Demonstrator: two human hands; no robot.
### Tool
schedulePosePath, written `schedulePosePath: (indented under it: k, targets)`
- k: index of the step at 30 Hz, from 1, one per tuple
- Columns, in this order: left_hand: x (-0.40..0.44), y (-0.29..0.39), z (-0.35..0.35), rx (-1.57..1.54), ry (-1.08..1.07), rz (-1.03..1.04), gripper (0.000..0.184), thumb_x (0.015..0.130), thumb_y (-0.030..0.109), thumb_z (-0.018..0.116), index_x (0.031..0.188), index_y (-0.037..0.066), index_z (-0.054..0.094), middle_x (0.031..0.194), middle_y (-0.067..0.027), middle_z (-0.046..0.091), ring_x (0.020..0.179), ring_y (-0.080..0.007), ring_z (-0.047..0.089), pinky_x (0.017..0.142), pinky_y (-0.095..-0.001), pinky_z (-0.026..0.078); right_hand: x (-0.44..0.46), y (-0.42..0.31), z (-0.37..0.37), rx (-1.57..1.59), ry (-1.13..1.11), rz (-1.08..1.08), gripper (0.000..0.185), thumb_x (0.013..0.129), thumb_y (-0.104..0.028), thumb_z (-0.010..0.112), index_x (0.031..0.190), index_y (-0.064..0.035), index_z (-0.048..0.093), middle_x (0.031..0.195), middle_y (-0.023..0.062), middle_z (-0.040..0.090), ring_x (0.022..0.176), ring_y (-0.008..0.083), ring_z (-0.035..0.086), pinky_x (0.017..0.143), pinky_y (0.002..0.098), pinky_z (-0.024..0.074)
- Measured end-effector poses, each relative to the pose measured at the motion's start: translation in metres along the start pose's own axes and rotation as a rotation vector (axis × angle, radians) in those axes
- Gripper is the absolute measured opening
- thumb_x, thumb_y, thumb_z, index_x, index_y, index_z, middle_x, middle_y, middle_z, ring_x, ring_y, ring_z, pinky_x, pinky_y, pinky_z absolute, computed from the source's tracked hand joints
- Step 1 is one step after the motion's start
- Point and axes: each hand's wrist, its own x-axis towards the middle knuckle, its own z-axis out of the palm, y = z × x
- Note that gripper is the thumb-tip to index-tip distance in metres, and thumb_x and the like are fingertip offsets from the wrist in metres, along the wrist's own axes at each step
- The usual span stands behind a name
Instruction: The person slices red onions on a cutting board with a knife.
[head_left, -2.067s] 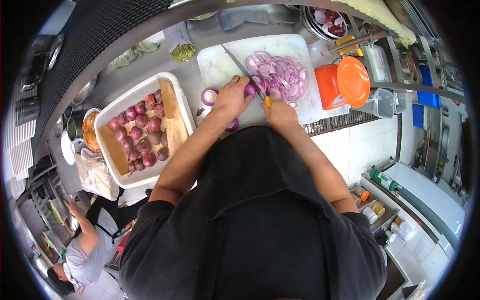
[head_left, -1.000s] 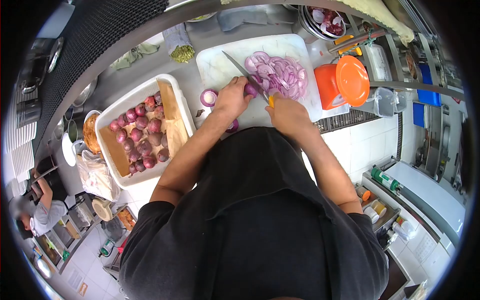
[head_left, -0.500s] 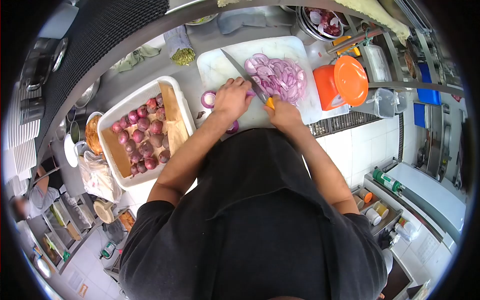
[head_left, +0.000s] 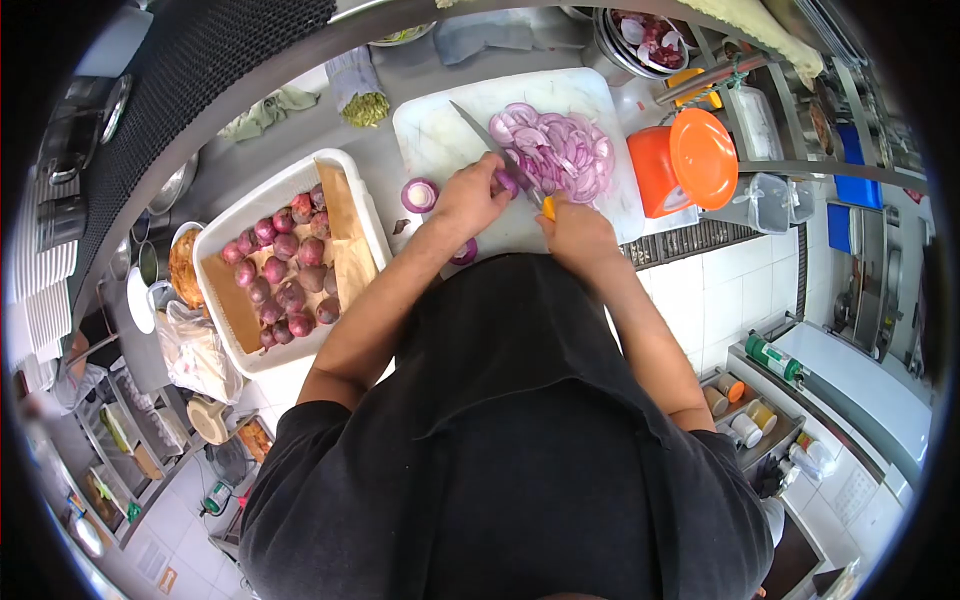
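Let the board (head_left: 440,135) be the middle of a clock, with twelve at the top of the view. The right hand (head_left: 583,237) is at five o'clock, its fingers closed around the yellow handle of the knife (head_left: 480,131). The blade lies slantwise over the board, with its tip toward eleven o'clock. The left hand (head_left: 474,197) is at eight o'clock, with the fingers curled, and it grips an onion piece (head_left: 507,183) just beside the blade. Whether the blade touches this piece, I cannot tell.

On the other side of the blade, toward two o'clock, the slices (head_left: 565,155) lie in a loose purple heap on the board. A cut onion (head_left: 419,195) is at nine o'clock from the left hand, near the edge of the board. A purple piece (head_left: 465,252) is at six o'clock from the same hand, partly hidden by the forearm.

At eight o'clock, outside the board, stands a white crate (head_left: 368,205), in which whole onions (head_left: 286,247) rest on brown paper (head_left: 352,272). At ten o'clock there is a wrapped green bundle (head_left: 365,105); at three, an orange bin (head_left: 650,170), near the board; and between one and two, a pot (head_left: 605,62) with dark red peels (head_left: 655,40) inside.
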Motion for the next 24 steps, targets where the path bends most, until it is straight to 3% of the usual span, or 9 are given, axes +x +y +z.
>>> schedulePosePath:
  k: [4, 7, 11, 16, 24]
  targets:
    - [0.002, -0.003, 0.0, 0.12, 0.051, 0.104, 0.029, 0.088, 0.016, 0.079, 0.112, 0.007, 0.066, 0.1, -0.0134, 0.07, 0.089, -0.0314, 0.073, 0.083, -0.044, 0.058, -0.019, -0.008, -0.022, -0.03, -0.077, 0.031, 0.042, 0.102, -0.035, 0.064, 0.12, 0.0032, 0.057, 0.094, 0.0275, 0.074, 0.094, 0.0434, 0.075, 0.082, 0.0532, 0.0582]
    - [0.002, -0.002, -0.001, 0.103, 0.058, 0.131, 0.027, 0.087, 0.014, 0.08, 0.108, 0.006, 0.066, 0.098, -0.0133, 0.067, 0.085, -0.0306, 0.072, 0.081, -0.044, 0.057, -0.009, 0.002, 0.017, 0.044, -0.018, 0.017, 0.042, 0.102, -0.034, 0.064, 0.12, 0.0035, 0.057, 0.094, 0.0268, 0.074, 0.093, 0.0432, 0.075, 0.082, 0.0533, 0.0581]
    - [0.007, -0.008, 0.002, 0.033, 0.051, 0.119, 0.026, 0.086, 0.012, 0.081, 0.106, 0.005, 0.067, 0.099, -0.0141, 0.068, 0.086, -0.0291, 0.072, 0.081, -0.0427, 0.058, 0.016, -0.001, 0.033, 0.073, -0.016, 0.033, 0.044, 0.103, -0.033, 0.063, 0.122, 0.0056, 0.057, 0.096, 0.0265, 0.075, 0.093, 0.0431, 0.075, 0.083, 0.0533, 0.0579]
    - [0.008, -0.008, 0.001, 0.041, 0.046, 0.117, 0.026, 0.085, 0.012, 0.082, 0.104, 0.003, 0.066, 0.098, -0.0146, 0.07, 0.086, -0.0282, 0.073, 0.08, -0.0415, 0.058, -0.001, -0.011, -0.02, -0.004, -0.064, -0.024, 0.05, 0.103, -0.035, 0.062, 0.126, 0.0095, 0.056, 0.093, 0.025, 0.075, 0.089, 0.0428, 0.075, 0.078, 0.0515, 0.0592]
    - [0.008, -0.011, 0.004, 0.01, 0.073, 0.102, 0.026, 0.085, 0.013, 0.082, 0.103, 0.002, 0.066, 0.094, -0.0152, 0.072, 0.084, -0.0268, 0.073, 0.078, -0.0408, 0.059, 0.017, -0.009, 0.023, 0.06, -0.062, 0.019, 0.049, 0.103, -0.033, 0.062, 0.125, 0.0106, 0.058, 0.1, 0.0274, 0.075, 0.097, 0.0422, 0.075, 0.084, 0.0523, 0.0582]
